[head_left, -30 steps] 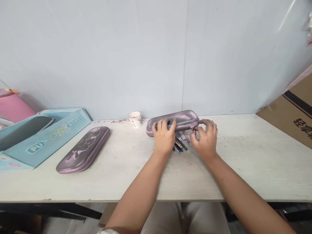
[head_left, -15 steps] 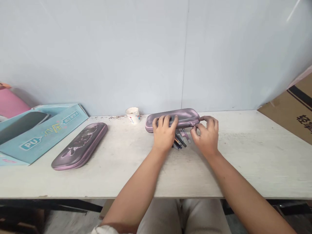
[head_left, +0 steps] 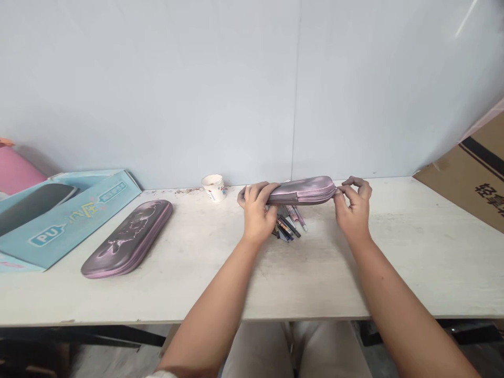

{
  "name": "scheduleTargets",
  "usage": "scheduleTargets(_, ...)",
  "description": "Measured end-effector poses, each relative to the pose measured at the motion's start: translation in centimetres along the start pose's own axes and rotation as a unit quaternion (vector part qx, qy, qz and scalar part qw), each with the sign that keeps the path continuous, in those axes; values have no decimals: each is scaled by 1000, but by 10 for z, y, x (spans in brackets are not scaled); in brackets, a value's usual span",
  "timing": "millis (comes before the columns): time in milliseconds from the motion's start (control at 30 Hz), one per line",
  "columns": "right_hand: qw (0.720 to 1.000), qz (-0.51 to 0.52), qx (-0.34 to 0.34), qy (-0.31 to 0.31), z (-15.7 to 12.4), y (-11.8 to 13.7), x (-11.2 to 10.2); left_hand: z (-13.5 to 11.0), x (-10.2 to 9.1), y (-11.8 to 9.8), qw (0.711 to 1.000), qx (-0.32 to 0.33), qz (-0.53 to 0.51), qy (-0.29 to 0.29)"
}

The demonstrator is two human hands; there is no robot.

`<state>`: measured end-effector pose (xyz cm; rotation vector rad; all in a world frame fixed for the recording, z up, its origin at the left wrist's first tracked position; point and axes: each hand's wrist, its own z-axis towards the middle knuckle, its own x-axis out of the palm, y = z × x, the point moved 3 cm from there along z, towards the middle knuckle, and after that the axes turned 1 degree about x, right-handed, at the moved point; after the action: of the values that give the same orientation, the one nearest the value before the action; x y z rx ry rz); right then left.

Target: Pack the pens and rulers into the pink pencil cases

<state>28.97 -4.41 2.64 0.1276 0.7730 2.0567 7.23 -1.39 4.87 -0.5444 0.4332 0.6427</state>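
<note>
My hands hold a mauve hard-shell pencil case (head_left: 301,190) up by its two ends, seen nearly edge-on. My left hand (head_left: 256,210) wraps its left end, and my right hand (head_left: 353,207) pinches its right end between fingers and thumb. Below it, a small heap of pens and pencils (head_left: 286,227) lies on the table, partly hidden behind the case and my left hand. A second, similar mauve pencil case (head_left: 128,239) lies flat further left.
A white table (head_left: 413,252) runs along a pale blue wall. A paper cup (head_left: 213,187) stands at the back. On the left sit a light blue printed box (head_left: 66,220) and a pink item (head_left: 16,173). A cardboard carton (head_left: 464,178) stands at the right.
The pencil case has been raised and turned edge-on, and my hands have moved apart to its ends. The pens are now more exposed on the table.
</note>
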Motion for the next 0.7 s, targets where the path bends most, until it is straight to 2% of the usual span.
scheduleTargets(100, 997, 49, 35, 39, -4, -2, 8, 1, 5, -2, 990, -34, -137, -2)
scheduleTargets(167, 993, 66, 51, 84, -8, -2, 18, 2, 11, -1, 961, -84, -263, -10)
scheduleTargets(233, 987, 72, 59, 133, -14, -1, 28, 2, 16, 1, 901, -156, -402, -43)
scheduleTargets(333, 981, 78, 59, 167, -18, 1, 34, 4, 20, 7, 789, -244, -557, -86)
scheduleTargets(367, 982, 79, 55, 163, -18, 2, 34, 4, 20, 9, 762, -263, -585, -82)
scheduleTargets(433, 987, 77, 49, 131, -17, 4, 28, 3, 21, 13, 728, -305, -612, -47)
scheduleTargets(500, 993, 73, 57, 75, -14, 4, 19, -1, 23, 17, 717, -353, -600, 25)
scheduleTargets(567, 996, 62, 66, 26, -10, 3, 10, -6, 25, 20, 719, -388, -568, 99)
scheduleTargets(600, 996, 55, 65, 18, -8, 2, 7, -7, 25, 21, 723, -394, -555, 116)
scheduleTargets(700, 995, 64, 61, 42, -3, -5, 5, -7, 23, 23, 723, -389, -564, 84)
